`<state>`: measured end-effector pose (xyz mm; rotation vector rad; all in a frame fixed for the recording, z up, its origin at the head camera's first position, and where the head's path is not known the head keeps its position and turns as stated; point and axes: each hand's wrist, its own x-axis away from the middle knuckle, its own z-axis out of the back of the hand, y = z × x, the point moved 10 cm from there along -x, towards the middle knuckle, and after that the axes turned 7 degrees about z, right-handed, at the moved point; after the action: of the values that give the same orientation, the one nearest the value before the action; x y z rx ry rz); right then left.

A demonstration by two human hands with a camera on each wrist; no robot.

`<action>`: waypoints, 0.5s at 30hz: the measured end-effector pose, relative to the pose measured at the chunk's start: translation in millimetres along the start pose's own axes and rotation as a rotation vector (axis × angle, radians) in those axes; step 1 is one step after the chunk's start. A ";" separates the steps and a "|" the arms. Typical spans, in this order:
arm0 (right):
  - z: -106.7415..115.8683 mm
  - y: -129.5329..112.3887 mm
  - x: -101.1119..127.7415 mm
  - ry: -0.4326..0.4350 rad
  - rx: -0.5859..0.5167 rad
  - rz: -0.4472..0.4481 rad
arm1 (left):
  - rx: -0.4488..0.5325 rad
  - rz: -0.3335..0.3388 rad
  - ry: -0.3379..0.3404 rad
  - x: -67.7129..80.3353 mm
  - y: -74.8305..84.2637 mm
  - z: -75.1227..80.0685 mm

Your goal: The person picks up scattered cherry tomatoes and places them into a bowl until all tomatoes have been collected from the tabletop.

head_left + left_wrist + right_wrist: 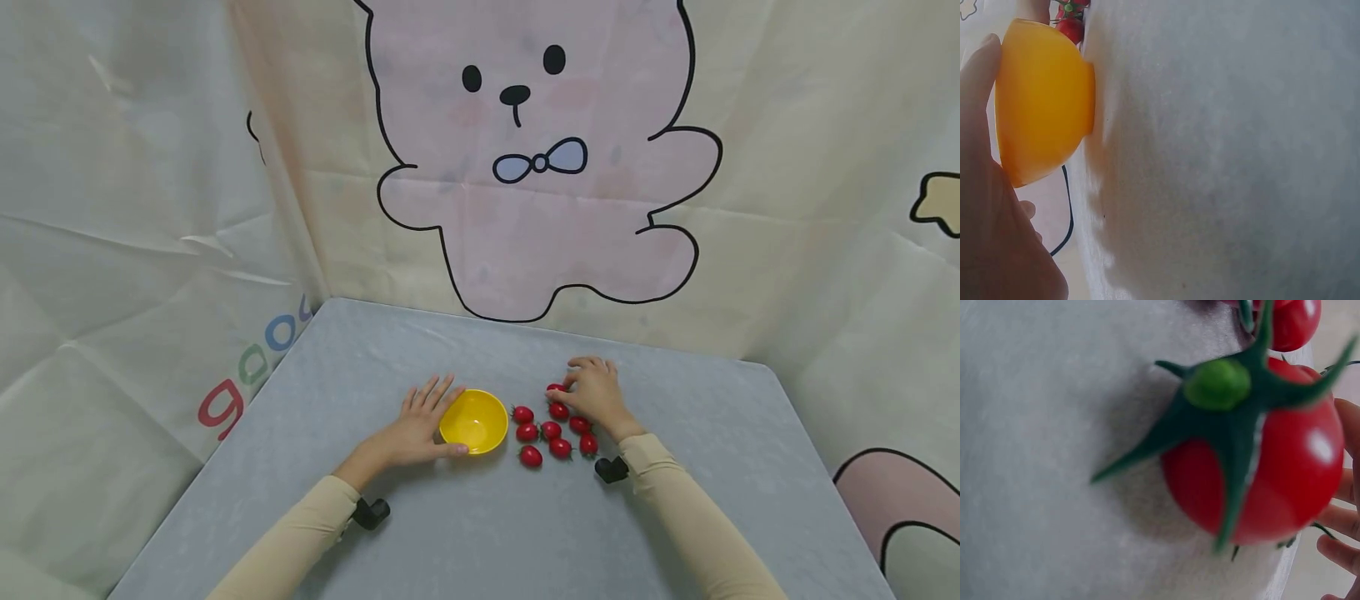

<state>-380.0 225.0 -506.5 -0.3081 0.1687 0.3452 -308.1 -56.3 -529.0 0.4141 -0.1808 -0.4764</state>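
In the head view a yellow bowl (474, 423) stands upright on the table. My left hand (418, 429) is at its left side, thumb along the near rim and the straight, spread fingers toward the far left rim. The left wrist view shows that bowl (1044, 103) from the side, touched by the hand. Right of it lie several red cherry tomatoes (559, 448) with green stems. Over the far end of this group, my right hand (597, 393) pinches a cherry tomato (556, 387) between thumb and fingers. Another tomato (1285, 469) fills much of the right wrist view, hiding the grip.
A pale grey-blue cloth covers the table (450, 533). Behind it hangs a cream curtain (772, 275) printed with a pink bear. Each wrist carries a small black device (371, 513) beside its beige sleeve (701, 517).
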 end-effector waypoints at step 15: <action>4.0 -5.0 -1.3 0.002 -0.004 -0.002 | 0.009 0.005 0.011 -0.3 -0.1 -0.3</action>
<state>-379.1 221.5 -501.1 -0.3124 0.1703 0.3435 -308.3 -56.2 -529.3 0.4252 -0.1738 -0.4688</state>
